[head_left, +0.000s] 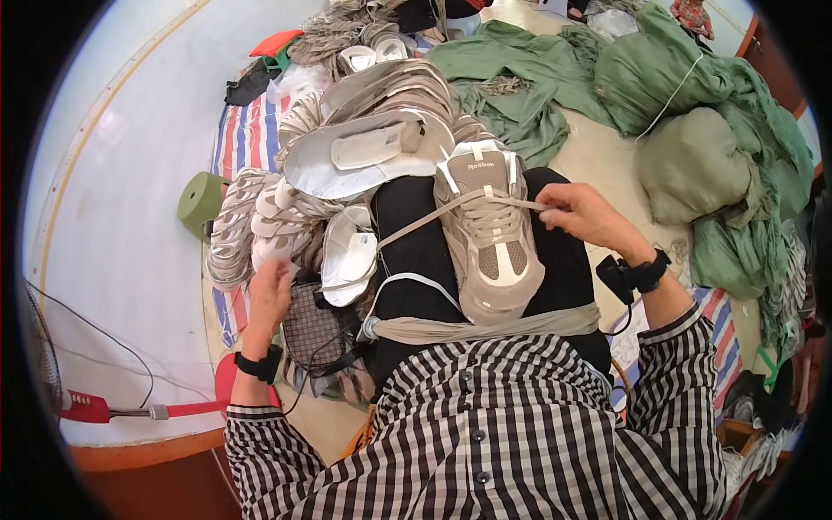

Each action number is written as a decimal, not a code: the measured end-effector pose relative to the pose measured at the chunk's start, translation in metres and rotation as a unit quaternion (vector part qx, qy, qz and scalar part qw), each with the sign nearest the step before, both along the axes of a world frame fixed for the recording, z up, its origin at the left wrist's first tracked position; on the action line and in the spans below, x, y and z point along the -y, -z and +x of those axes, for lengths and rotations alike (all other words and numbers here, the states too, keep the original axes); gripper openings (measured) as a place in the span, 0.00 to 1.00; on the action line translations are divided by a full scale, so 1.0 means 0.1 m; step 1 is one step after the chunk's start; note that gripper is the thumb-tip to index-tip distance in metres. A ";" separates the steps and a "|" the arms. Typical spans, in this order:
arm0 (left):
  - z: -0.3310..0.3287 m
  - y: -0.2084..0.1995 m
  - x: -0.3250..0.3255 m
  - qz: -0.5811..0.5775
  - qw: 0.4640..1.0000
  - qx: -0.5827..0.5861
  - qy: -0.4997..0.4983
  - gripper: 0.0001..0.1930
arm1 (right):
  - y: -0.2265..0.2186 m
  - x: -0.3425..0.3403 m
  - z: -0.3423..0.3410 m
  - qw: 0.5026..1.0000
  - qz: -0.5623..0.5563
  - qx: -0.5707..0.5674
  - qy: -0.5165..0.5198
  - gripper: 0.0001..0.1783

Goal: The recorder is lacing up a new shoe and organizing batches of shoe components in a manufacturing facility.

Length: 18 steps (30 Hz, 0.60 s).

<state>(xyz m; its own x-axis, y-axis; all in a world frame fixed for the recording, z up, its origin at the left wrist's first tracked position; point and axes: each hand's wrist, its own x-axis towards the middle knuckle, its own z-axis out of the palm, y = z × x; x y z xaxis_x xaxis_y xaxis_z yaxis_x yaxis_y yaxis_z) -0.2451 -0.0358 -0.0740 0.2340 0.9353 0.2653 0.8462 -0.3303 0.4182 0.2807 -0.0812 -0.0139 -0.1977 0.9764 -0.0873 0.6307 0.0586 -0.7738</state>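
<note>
A beige and grey sneaker (490,234) rests on my lap, its toe toward me. Its flat beige laces are threaded through the eyelets. My right hand (582,212), at the shoe's right side, is closed in a pinch on one lace end. The other lace (425,223) runs off across my left thigh. Away to the left, my left hand (270,293) is raised near some pale shoe uppers (276,212); its fingers are blurred, and I cannot tell whether they hold anything. Another pale upper with a white lining (348,256) lies by my left knee.
Beyond my knees is a big stack of shoe uppers (373,149) on a striped sheet (253,130). A green container (202,204) stands at left. Green cloth bundles (693,160) fill the right side. A patterned cushion-like item (316,325) is beside my left thigh.
</note>
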 end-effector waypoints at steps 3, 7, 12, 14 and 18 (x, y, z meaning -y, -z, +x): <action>0.61 -0.44 0.09 -0.044 0.994 0.066 0.078 0.07 | -0.20 0.04 0.07 0.998 0.019 -0.063 0.006 0.05; 1.32 -0.89 0.16 -0.048 0.970 0.112 0.211 0.06 | -0.66 0.28 0.19 0.986 0.046 -0.158 0.026 0.04; 2.01 -1.31 0.08 -0.046 0.934 0.161 0.315 0.09 | -1.29 0.63 0.20 0.968 0.118 -0.222 0.028 0.06; 2.28 -1.48 0.05 -0.068 0.914 0.189 0.351 0.13 | -1.52 0.71 0.18 0.950 0.151 -0.270 0.041 0.08; 2.85 -1.88 0.16 -0.027 0.865 0.239 0.441 0.19 | -1.84 0.81 0.03 0.927 0.211 -0.308 -0.046 0.11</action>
<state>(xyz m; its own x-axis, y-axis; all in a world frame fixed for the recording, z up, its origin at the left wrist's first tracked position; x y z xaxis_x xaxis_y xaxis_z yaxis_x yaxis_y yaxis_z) 0.0400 -0.0516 0.1140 0.7381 0.4631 0.4907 0.0008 -0.7279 0.6857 0.2839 -0.1620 0.1704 -0.1672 0.8745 0.4553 0.0541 0.4692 -0.8814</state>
